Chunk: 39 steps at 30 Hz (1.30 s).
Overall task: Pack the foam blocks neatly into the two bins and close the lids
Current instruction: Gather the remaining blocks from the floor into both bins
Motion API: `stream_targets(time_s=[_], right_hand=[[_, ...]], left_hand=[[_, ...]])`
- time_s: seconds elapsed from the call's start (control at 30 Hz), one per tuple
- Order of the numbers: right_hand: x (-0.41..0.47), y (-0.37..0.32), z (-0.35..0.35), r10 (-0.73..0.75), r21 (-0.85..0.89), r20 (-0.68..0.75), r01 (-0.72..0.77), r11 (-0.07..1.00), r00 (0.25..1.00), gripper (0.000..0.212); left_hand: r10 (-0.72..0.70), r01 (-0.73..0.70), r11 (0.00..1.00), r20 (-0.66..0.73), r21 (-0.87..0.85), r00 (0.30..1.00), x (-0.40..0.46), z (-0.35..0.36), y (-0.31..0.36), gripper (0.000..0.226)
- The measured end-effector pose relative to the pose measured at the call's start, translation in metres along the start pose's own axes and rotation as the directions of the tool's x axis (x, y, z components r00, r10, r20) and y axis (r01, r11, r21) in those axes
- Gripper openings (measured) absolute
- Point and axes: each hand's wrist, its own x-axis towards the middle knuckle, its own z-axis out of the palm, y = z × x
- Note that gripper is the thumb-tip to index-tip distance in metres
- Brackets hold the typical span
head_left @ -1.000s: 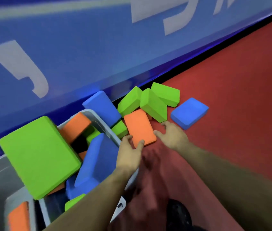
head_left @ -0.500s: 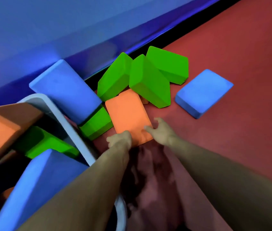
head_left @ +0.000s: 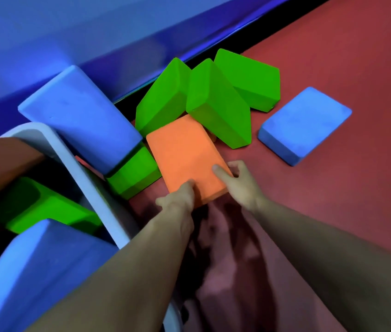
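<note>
An orange foam block (head_left: 185,156) lies on the red floor in the middle of a loose pile. My left hand (head_left: 177,202) grips its near left corner and my right hand (head_left: 237,180) grips its near right corner, thumb on top. Three green blocks (head_left: 216,104) lean together behind it. A blue block (head_left: 79,116) rests against the grey bin's rim (head_left: 75,168), with a small green block (head_left: 134,173) under it. Another blue block (head_left: 302,124) lies flat to the right. Inside the bin I see green (head_left: 41,209), blue (head_left: 34,271) and orange blocks.
A blue wall panel (head_left: 94,32) runs along the back behind the pile, with a dark gap at its foot. Red floor (head_left: 345,212) stretches to the right. My two forearms cross the lower part of the view.
The view has closed in on the pile. Both hands went from hovering at the orange block's near end to gripping its two near corners.
</note>
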Motion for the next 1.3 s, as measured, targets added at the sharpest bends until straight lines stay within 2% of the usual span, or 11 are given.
stream_targets(time_s=[0.13,0.2,0.27,0.37,0.43,0.53,0.63,0.73,0.9,1.07,1.3], right_hand=[[0.001,-0.051,-0.014,-0.165,-0.325,-0.125,0.117,0.938,0.978,0.067],[0.007,-0.085,-0.017,-0.414,-0.483,-0.171,0.29,0.826,0.894,0.059],[0.018,-0.123,-0.012,-0.561,-0.598,-0.087,0.407,0.69,0.823,0.06],[0.041,-0.166,0.001,-0.507,-0.753,0.105,0.401,0.522,0.856,0.062],[0.053,-0.178,0.008,-0.392,-0.824,0.126,0.317,0.471,0.911,0.062],[0.056,-0.167,0.009,-0.315,-0.808,-0.024,0.167,0.565,0.949,0.071],[0.049,-0.153,-0.002,-0.287,-0.733,-0.255,0.009,0.68,0.923,0.086],[0.039,-0.148,-0.024,-0.262,-0.633,-0.375,-0.039,0.773,0.889,0.076],[-0.013,-0.154,-0.05,-0.297,-0.519,-0.426,0.038,0.854,0.855,0.054],[-0.09,-0.192,-0.081,-0.386,-0.484,-0.465,0.136,0.864,0.797,0.046],[-0.228,-0.27,-0.105,-0.541,-0.467,-0.442,0.331,0.82,0.716,0.046]], left_hand=[[0.042,-0.026,0.977,0.071,-0.212,0.997,-0.007,-0.007,0.009,0.093],[0.063,-0.052,0.96,0.031,-0.277,0.998,-0.014,-0.012,0.019,0.093],[0.078,-0.073,0.944,0.001,-0.321,0.997,-0.02,-0.018,0.031,0.102],[0.078,-0.073,0.939,0.0,-0.336,0.997,-0.018,-0.025,0.043,0.112],[0.069,-0.063,0.951,0.01,-0.303,0.998,-0.018,-0.029,0.046,0.108],[0.114,-0.113,0.968,-0.01,-0.226,0.993,-0.015,-0.029,0.046,0.093],[0.159,-0.161,0.963,-0.027,-0.215,0.987,-0.021,-0.03,0.047,0.09],[0.162,-0.162,0.967,-0.015,-0.195,0.987,-0.042,-0.037,0.047,0.092],[0.361,-0.362,0.929,-0.021,-0.076,0.932,-0.089,-0.061,0.044,0.087],[0.627,-0.625,0.779,-0.044,0.049,0.778,-0.166,-0.112,0.063,0.086],[0.787,-0.789,0.613,-0.132,0.048,0.603,-0.281,-0.238,0.078,0.096]])
